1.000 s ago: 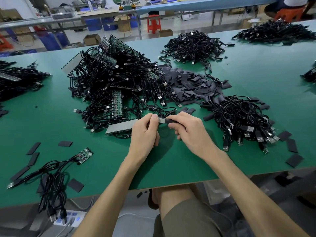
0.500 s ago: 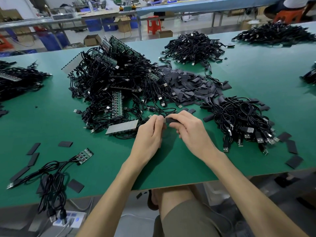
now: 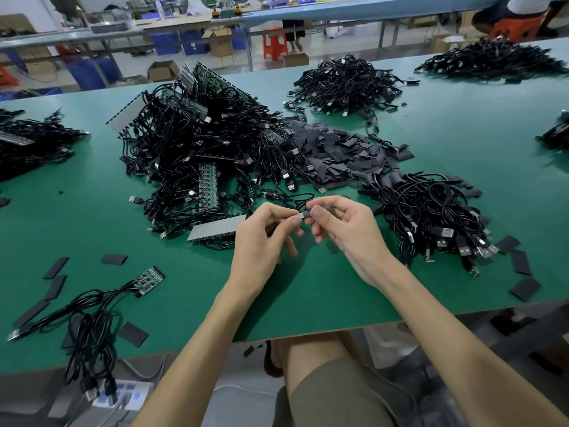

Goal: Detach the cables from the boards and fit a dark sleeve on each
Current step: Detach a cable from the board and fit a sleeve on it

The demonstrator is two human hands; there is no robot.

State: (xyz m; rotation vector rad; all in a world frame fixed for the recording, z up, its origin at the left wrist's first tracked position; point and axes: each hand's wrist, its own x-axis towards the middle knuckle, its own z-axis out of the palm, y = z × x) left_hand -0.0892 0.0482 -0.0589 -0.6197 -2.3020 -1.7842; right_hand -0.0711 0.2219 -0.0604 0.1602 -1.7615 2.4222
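Left hand (image 3: pixel 261 241) pinches pale cable end (image 3: pixel 299 216), right hand (image 3: pixel 348 235) pinches dark sleeve (image 3: pixel 307 214) on it; long axis left-right, sleeve end pointing right, held above green table (image 3: pixel 184 288), near cable pile (image 3: pixel 200 149), loose sleeves (image 3: pixel 338 152) beyond

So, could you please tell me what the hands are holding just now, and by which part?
Both pinch one small piece between them. The left hand pinches its pale end, and the right hand pinches the dark sleeve at the other end.
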